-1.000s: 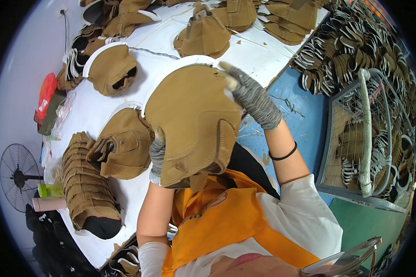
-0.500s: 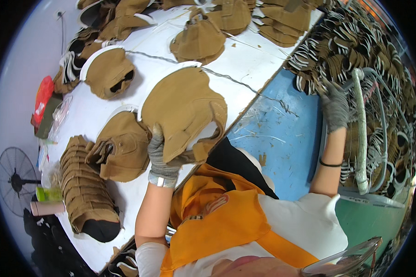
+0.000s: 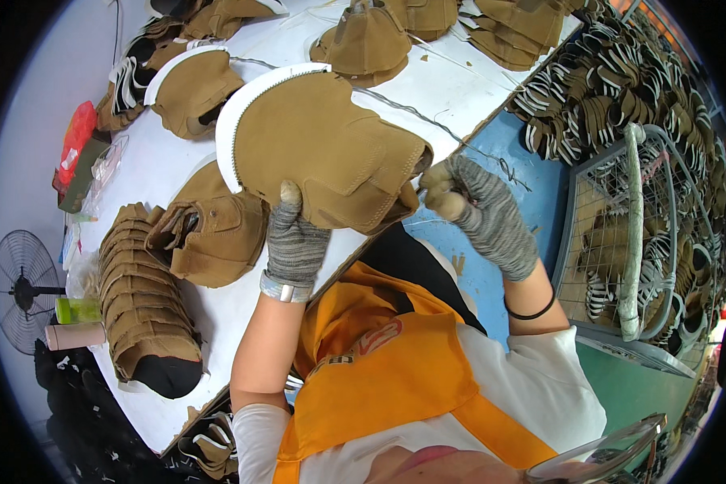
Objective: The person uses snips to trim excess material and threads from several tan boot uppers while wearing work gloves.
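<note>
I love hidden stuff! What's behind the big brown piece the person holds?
Behind the brown piece, a twisted cord and the white table peek past its edges. The fingers of the left hand and whatever lies directly behind are covered.

Left hand (image 3: 296, 234), right hand (image 3: 488, 206): mottled grey knit gloves (image 3: 302, 260), ribbed look. Left wrist: pale band with shiny rectangular plate (image 3: 285, 289). Right forearm: thin black elastic band (image 3: 531, 313). White short-sleeved shirt (image 3: 532, 395). Bright orange cloth apron (image 3: 379, 395), orange strap (image 3: 504, 423), rounded reddish printed emblem (image 3: 379, 337), small dark marking beside it. Black trousers (image 3: 399, 262). Thin-rimmed clear glasses (image 3: 609, 453).
</note>
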Demonstrator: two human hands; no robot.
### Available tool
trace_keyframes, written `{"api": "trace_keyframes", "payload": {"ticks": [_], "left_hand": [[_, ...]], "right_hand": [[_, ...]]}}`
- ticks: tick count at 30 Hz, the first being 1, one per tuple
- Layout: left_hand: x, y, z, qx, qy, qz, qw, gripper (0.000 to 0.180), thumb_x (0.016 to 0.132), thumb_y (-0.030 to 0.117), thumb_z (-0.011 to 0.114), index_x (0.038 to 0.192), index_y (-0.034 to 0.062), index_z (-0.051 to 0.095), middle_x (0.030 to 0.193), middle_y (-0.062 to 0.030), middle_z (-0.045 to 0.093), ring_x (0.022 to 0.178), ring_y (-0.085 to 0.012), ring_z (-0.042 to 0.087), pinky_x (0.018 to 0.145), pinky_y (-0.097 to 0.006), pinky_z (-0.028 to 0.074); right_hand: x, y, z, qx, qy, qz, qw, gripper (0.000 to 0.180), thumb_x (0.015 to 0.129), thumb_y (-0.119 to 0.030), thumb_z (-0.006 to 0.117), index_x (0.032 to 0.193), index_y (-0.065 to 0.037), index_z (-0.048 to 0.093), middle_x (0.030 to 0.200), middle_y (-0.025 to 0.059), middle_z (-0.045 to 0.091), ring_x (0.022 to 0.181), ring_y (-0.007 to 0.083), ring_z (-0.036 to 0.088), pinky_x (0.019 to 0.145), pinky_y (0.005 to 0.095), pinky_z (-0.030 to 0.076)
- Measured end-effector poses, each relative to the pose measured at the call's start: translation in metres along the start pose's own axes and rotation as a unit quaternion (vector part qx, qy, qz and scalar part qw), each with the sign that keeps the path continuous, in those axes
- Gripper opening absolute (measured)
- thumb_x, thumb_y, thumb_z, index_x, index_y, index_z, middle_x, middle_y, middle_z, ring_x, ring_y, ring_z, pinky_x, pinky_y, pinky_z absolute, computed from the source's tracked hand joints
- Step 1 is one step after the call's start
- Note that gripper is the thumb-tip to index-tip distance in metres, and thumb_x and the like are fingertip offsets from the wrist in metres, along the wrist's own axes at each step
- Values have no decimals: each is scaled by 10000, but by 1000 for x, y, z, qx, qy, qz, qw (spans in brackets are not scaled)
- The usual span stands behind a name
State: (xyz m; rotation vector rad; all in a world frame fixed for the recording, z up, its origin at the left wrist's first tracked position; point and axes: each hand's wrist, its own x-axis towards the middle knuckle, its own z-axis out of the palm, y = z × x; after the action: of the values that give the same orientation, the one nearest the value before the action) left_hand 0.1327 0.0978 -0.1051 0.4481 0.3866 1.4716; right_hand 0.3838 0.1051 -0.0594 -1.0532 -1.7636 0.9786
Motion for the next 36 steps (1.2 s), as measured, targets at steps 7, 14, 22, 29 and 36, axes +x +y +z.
{"api": "trace_keyframes", "payload": {"ticks": [7,14,22,29,36], "left_hand": [[-3,5,4,6,-5,10,1000,587,910,319,580,1360,28,341,1379,-136,406,1257,-279,401,1108,-425,299],[-5,6,11,-54,-6,-33,998,566,915,345,567,1350,47,361,1351,-122,437,1249,-268,410,1091,-419,329],[0,7,-5,-39,-16,-18,999,601,913,409,543,1356,53,348,1353,-124,434,1247,-271,419,1086,-430,340],[-2,21,22,-42,13,-46,998,553,918,412,530,1328,64,400,1278,-143,502,1195,-271,479,1011,-437,429],[-56,81,86,72,37,75,994,401,948,285,531,1245,18,484,1177,-104,578,1055,-191,567,916,-313,487]], "right_hand": [[13,-16,28,-29,40,3,999,305,870,-350,646,920,-49,648,703,31,611,598,107,555,560,237,448],[15,-28,22,407,-1,188,894,287,905,-275,599,780,-17,594,579,16,539,395,41,358,368,180,281],[13,-11,20,429,-111,99,891,355,944,-325,524,917,20,604,656,33,574,383,40,304,361,187,258],[48,16,33,388,-81,269,878,549,891,-576,494,1032,-60,618,438,-45,331,354,55,314,326,198,273],[105,6,55,639,-30,214,738,386,970,-333,362,1218,-61,478,1062,124,606,862,255,613,685,404,561]]}}
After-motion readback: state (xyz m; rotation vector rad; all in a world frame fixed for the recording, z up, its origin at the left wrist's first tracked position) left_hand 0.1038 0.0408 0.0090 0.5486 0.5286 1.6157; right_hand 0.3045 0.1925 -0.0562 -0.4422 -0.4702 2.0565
